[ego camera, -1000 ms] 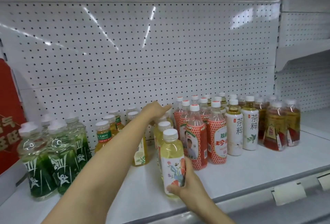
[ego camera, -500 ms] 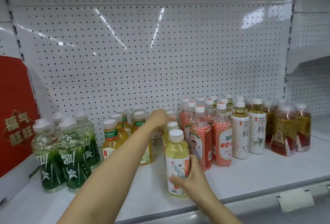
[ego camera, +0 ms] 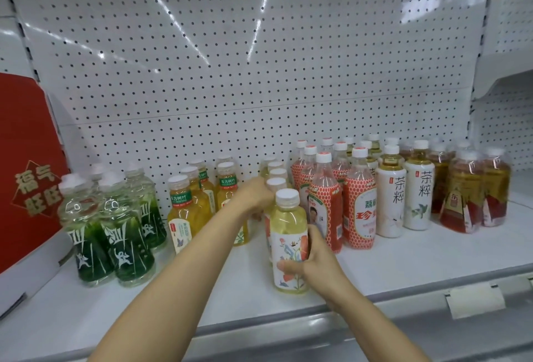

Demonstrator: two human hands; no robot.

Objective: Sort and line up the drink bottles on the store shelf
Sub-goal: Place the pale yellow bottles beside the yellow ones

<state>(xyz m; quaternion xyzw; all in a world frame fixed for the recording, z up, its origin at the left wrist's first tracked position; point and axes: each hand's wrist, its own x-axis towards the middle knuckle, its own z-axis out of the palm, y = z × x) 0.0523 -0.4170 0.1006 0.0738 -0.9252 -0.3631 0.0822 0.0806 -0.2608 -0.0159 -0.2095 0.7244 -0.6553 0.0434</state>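
The left hand [ego camera: 255, 194] has drawn back from the pegboard to the yellow row [ego camera: 277, 174], its fingers curled on a bottle there. Right fingers [ego camera: 288, 266] wrap the front bottle [ego camera: 289, 242]; it should slide squarely behind them into line.

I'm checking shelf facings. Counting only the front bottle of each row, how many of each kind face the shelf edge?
Green bottles: 2
Orange bottles with green bands: 2
Pale yellow flowered bottles: 1
Red-netted bottles: 2
White-labelled bottles: 2
Amber bottles: 2
Total: 11
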